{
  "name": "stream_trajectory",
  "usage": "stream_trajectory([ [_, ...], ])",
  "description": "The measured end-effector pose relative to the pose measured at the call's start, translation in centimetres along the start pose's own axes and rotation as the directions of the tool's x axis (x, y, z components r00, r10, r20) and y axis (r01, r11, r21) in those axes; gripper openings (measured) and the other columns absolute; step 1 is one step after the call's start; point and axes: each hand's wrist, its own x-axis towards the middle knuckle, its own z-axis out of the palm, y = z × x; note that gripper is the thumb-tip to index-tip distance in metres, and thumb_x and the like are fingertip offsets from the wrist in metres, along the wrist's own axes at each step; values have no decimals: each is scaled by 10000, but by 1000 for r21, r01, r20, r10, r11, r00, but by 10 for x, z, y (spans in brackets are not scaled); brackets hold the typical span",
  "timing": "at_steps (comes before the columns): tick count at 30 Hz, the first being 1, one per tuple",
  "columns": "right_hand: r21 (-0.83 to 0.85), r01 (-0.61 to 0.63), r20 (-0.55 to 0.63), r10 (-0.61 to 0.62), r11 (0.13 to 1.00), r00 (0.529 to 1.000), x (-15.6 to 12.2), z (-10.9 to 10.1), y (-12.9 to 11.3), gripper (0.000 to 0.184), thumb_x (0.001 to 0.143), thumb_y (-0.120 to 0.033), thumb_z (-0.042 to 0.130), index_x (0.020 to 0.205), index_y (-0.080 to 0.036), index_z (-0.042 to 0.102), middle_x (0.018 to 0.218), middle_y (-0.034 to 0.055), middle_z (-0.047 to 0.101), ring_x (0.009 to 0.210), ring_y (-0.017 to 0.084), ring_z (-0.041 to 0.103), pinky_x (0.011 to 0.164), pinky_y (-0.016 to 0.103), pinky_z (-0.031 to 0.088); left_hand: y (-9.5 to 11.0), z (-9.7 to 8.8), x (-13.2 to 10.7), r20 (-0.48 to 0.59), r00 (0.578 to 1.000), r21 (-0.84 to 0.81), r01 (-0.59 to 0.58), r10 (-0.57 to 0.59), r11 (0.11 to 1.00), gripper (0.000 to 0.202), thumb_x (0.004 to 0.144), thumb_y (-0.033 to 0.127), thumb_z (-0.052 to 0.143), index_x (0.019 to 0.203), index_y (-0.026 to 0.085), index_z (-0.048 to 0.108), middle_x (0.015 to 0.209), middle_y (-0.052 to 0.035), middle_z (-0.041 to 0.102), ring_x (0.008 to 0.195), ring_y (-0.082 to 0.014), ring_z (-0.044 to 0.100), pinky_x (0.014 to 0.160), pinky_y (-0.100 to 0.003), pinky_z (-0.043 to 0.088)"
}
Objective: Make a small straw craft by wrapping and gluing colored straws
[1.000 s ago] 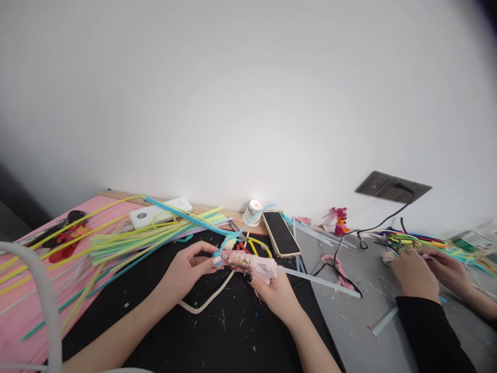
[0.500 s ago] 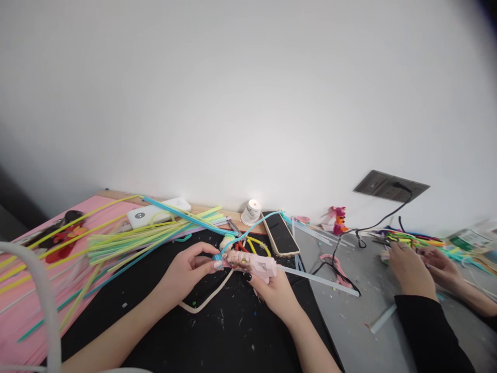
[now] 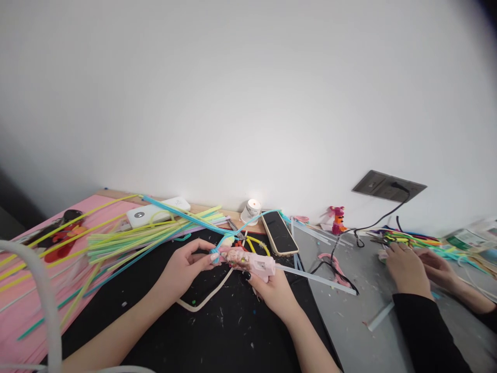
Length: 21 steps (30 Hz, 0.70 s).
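Note:
My right hand [image 3: 272, 291] is wrapped round a pale pink hot glue gun [image 3: 261, 265]. A long translucent glue stick [image 3: 316, 278] sticks out of the gun's back end, to the right. The gun's front, crusted with brown residue, points left at a blue pipe cleaner piece [image 3: 216, 254]. Fingertips and thumb of my left hand [image 3: 196, 263] pinch that blue piece, and a long blue strand [image 3: 252, 221] trails from it up to the right. Whether the nozzle touches the piece I cannot tell. A cream-coloured cord [image 3: 202, 305] loops beneath the gun on the black mat.
Several pipe cleaners [image 3: 155, 235] lie at left over pink sheets [image 3: 23, 331]. A white power bank-like box [image 3: 143, 213], paper cup [image 3: 250, 211] and phone [image 3: 280, 234] stand near the wall. At right, another person's hands [image 3: 407, 267] work beside a wall socket [image 3: 388, 185].
My left hand has shifted slightly left and turned the blue piece, so its coil looks different at the gun's tip. The right hand stays almost still with the glue gun.

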Motion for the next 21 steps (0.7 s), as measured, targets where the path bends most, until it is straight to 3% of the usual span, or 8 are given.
stream_trajectory([
  [7,95,1,37,-5,995,999,1,1,-4,327,833,-213,564,1145,-223,662,1065,52,708,963,234,658,861,350,521,6,1,1,-64,996,-44,58,-60,997,346,637,403,765,848,152,654,834,-23,685,771,-209,682,768,-362,573],
  [15,41,3,33,-4,999,999,0,4,-4,299,827,-200,558,1094,-235,685,947,35,725,835,216,669,750,300,535,2,-1,-2,-82,989,-92,118,-125,989,349,672,431,738,887,172,642,841,-14,687,741,-189,687,745,-328,564],
  [21,13,16,32,-17,1000,999,1,5,-4,308,824,-203,553,1101,-245,681,952,21,723,829,212,662,751,295,525,-1,-3,-2,-107,989,-64,100,-107,993,340,675,428,737,879,166,666,847,-30,681,780,-175,644,717,-281,544],
])
